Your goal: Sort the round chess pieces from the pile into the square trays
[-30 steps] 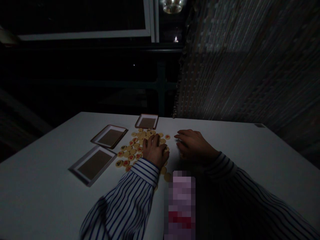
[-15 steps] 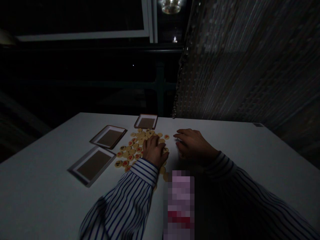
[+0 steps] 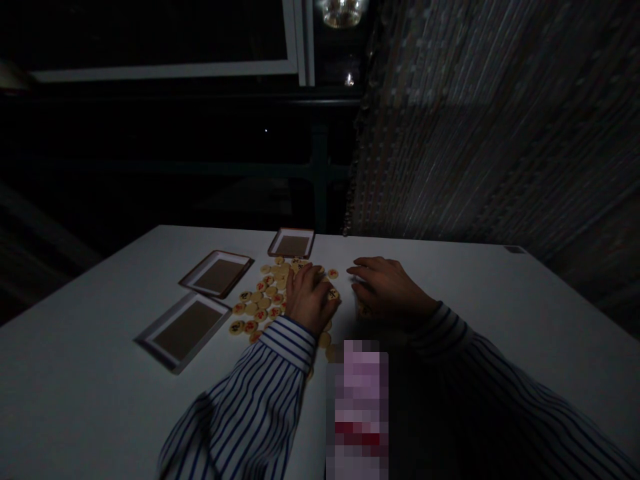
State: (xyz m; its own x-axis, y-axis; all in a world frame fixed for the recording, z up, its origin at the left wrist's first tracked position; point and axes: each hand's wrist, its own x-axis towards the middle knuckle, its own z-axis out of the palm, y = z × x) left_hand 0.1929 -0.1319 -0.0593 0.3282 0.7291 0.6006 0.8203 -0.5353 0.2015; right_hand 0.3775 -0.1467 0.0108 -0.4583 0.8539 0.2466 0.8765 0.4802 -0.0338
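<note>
Round wooden Chinese chess pieces [image 3: 263, 303], marked in red or black characters or showing plain faces, lie in a loose pile mid-table. Over the pile's right side is my left hand [image 3: 310, 300]. Its thumb and index finger close on one Chinese chess piece [image 3: 333, 293] with a dark character. My right hand [image 3: 383, 287] hovers just right of the pile, fingers apart and slightly bent, its fingertips holding nothing visible. Beneath its palm, in shadow, more pieces [image 3: 365, 309] partly show; how they lie is hidden.
Two shallow brown-rimmed trays [image 3: 217, 273] [image 3: 291, 243] stand left of and behind the pile. A grey-edged tray [image 3: 183, 331] lies nearer on the left. Behind the white table [image 3: 500, 320] hangs a bead curtain [image 3: 450, 133] at right. A pixelated pink patch covers the near edge.
My left hand has risen slightly, and the piece at its thumb has moved a little up and right. My right hand stays almost in place; pieces under its palm show more.
</note>
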